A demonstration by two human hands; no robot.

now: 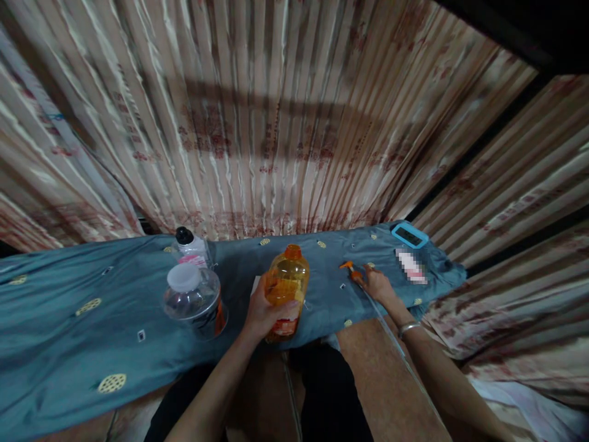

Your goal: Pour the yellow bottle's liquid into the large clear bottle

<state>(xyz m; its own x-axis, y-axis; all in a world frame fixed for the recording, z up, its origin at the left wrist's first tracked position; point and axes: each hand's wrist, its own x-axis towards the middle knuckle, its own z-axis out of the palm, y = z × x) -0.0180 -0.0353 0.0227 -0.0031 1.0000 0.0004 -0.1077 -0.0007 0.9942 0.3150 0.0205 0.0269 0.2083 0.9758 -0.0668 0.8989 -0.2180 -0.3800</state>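
Oil bottle (286,288), amber with an orange cap, stands upright near the front edge of the counter (69,331), about midway along it. The left hand (264,313) wraps it from the left side, fingers (288,305) clamped around its lower body just above the label, thumb hidden behind. To its right, the right hand (378,285) rests on the blue cloth with its fingers closed on a small orange tool (350,269) whose tip points toward the back edge; a thin clear tube runs from it down past the wrist, which wears a bracelet. Left of the bottle, just beside it, stands a clear jar with a white lid (196,301), and behind that a smaller black-capped bottle (189,245). A blue-cased phone (409,235) lies at the far right corner.
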